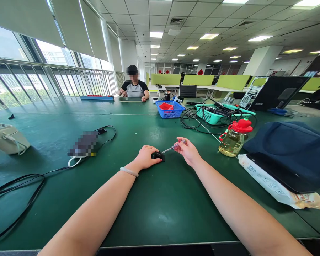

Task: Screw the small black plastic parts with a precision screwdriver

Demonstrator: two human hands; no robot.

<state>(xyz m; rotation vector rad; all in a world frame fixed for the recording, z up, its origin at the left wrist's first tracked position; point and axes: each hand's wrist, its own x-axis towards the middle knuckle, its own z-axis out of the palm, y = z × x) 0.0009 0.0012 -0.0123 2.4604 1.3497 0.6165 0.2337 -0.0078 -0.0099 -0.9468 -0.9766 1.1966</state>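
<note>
A small black block-shaped part (158, 155) rests on the green table in the middle of the head view. My left hand (147, 156) is closed around its left side, with the thumb along the near edge; what kind of part it is I cannot make out. My right hand (186, 151) pinches the clear handle of a screwdriver (168, 149). The screwdriver's thin metal shaft slants down to the left, and its tip meets the top right of the black part. Whether the tip sits in a screw is too small to tell.
A blue basket (170, 113) and a green basket of cables (216, 119) stand ahead. On the right are a red-lidded bottle (232, 142), a navy bag (288, 149) and a phone (280, 174) on a packet. Black cables (34, 177) lie left. A person (134, 87) sits opposite.
</note>
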